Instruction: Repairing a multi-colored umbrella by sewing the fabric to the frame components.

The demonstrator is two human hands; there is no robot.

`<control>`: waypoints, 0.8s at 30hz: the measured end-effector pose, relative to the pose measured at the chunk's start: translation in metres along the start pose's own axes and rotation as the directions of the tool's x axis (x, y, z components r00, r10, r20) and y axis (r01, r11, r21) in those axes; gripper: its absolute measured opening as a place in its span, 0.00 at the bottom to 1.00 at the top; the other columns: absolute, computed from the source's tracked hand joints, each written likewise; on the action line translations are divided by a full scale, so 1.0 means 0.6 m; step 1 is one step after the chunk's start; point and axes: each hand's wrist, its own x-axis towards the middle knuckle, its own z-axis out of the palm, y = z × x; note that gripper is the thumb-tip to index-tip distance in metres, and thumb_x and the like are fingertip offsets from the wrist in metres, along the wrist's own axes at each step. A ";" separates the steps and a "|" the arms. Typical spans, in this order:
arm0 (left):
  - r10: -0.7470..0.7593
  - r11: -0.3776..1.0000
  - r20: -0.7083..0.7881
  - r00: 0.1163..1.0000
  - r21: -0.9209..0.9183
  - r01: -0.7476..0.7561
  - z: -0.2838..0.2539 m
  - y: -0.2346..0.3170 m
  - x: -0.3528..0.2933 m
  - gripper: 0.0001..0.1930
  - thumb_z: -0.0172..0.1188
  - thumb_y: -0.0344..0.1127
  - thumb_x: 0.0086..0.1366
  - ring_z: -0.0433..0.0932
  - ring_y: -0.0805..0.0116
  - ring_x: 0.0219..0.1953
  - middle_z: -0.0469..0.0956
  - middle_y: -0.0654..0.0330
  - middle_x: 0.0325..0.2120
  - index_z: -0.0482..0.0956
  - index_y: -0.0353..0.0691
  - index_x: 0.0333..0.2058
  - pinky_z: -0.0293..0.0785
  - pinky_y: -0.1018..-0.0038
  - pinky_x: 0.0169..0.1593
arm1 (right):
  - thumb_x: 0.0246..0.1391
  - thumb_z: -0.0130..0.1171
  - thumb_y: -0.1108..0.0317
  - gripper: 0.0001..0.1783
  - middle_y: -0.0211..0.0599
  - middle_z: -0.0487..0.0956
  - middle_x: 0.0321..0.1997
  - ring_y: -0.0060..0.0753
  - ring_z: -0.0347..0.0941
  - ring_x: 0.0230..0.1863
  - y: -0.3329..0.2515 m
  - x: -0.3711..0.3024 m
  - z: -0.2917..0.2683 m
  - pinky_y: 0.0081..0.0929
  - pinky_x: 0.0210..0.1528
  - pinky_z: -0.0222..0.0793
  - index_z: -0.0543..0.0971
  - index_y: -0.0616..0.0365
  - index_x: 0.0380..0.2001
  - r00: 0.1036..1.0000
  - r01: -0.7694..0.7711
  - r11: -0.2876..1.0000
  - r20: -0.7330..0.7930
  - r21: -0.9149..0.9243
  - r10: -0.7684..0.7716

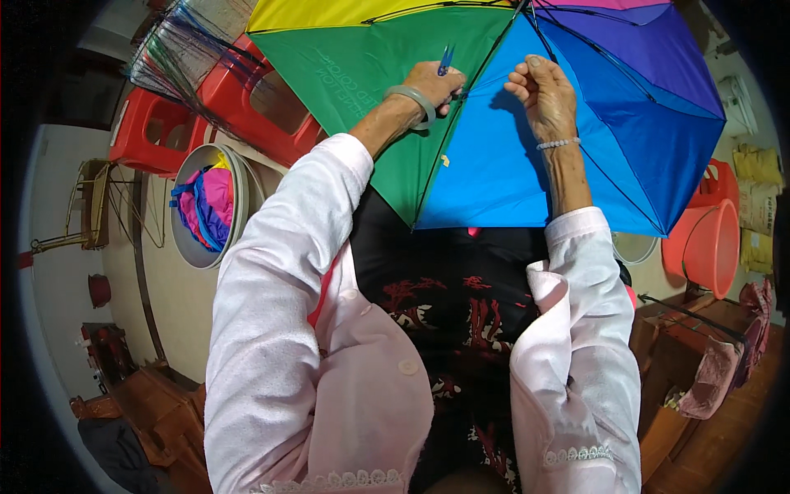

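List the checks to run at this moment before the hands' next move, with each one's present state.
1. Umbrella spread out: ok, green panel and light blue panel both opened out.
2. Small blue tool in hand: ok, held by the left hand.
3. Right hand empty: cannot tell, fingers curled in above the light blue panel.
4. Light blue panel unmarked: not ok, small yellowish spot near the green seam.
5. Bucket apart from umbrella: ok, standing at left.
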 end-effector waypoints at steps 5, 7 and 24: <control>0.161 0.971 0.056 0.985 0.169 -0.168 0.001 -0.009 0.005 0.10 0.56 0.38 0.55 0.66 0.74 0.13 0.69 0.62 0.14 0.74 0.35 0.25 0.63 0.78 0.18 | 0.51 0.55 0.68 0.10 0.39 0.74 0.26 0.29 0.74 0.26 -0.004 0.000 -0.010 0.24 0.28 0.76 0.71 0.64 0.33 0.998 0.046 0.999 -0.035 -0.002 -0.046; 0.243 0.933 0.072 0.967 0.257 -0.253 0.005 -0.014 0.008 0.11 0.56 0.38 0.55 0.67 0.73 0.14 0.70 0.61 0.15 0.75 0.35 0.26 0.64 0.77 0.20 | 0.51 0.54 0.69 0.10 0.40 0.74 0.26 0.30 0.74 0.25 -0.006 -0.002 -0.010 0.24 0.26 0.76 0.69 0.65 0.33 0.998 0.053 0.999 -0.026 -0.007 -0.053; 0.203 0.642 0.135 0.970 0.729 -0.236 -0.039 -0.004 0.012 0.13 0.58 0.41 0.50 0.75 0.55 0.26 0.76 0.50 0.25 0.77 0.36 0.30 0.71 0.65 0.33 | 0.53 0.51 0.69 0.07 0.37 0.74 0.26 0.27 0.73 0.24 -0.067 -0.016 -0.026 0.23 0.28 0.73 0.73 0.62 0.32 0.999 0.033 0.844 -0.017 -0.536 -0.050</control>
